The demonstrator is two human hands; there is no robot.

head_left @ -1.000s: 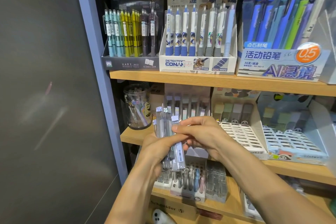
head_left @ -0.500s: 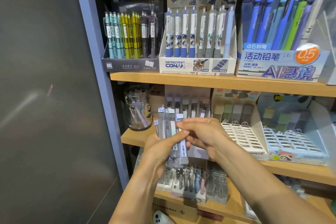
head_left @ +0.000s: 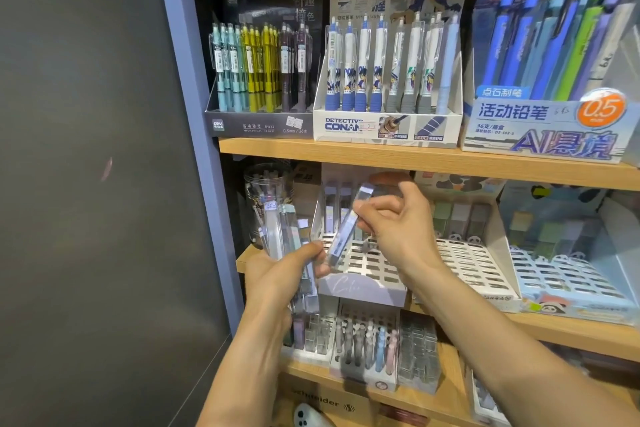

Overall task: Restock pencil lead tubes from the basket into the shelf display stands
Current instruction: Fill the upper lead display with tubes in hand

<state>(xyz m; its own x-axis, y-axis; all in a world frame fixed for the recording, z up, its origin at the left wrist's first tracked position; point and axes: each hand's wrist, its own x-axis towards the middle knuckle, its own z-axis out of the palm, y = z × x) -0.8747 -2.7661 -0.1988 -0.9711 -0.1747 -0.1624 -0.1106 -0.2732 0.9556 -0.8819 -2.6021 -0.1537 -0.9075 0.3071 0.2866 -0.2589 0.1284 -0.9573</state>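
Note:
My left hand (head_left: 277,279) grips a bundle of clear pencil lead tubes (head_left: 282,239), held upright in front of the middle shelf's left end. A single lead tube (head_left: 344,230) is pinched in my right hand (head_left: 394,229) and tilts, its lower end down-left, above a white slotted display stand (head_left: 363,270). That stand has a few tubes standing in its back row (head_left: 334,208) and many open slots. The basket is out of view.
A clear jar (head_left: 268,198) stands left of the stand. Two more slotted stands (head_left: 474,263) (head_left: 568,277) sit to the right. Mechanical pencil boxes (head_left: 388,80) fill the shelf above. Lower shelf holds small lead cases (head_left: 367,347). A blue upright (head_left: 197,149) borders the left.
My right hand has pulled one tube out of the bundle and moved right and up, over the white stand. My left hand with the bundle has shifted slightly left.

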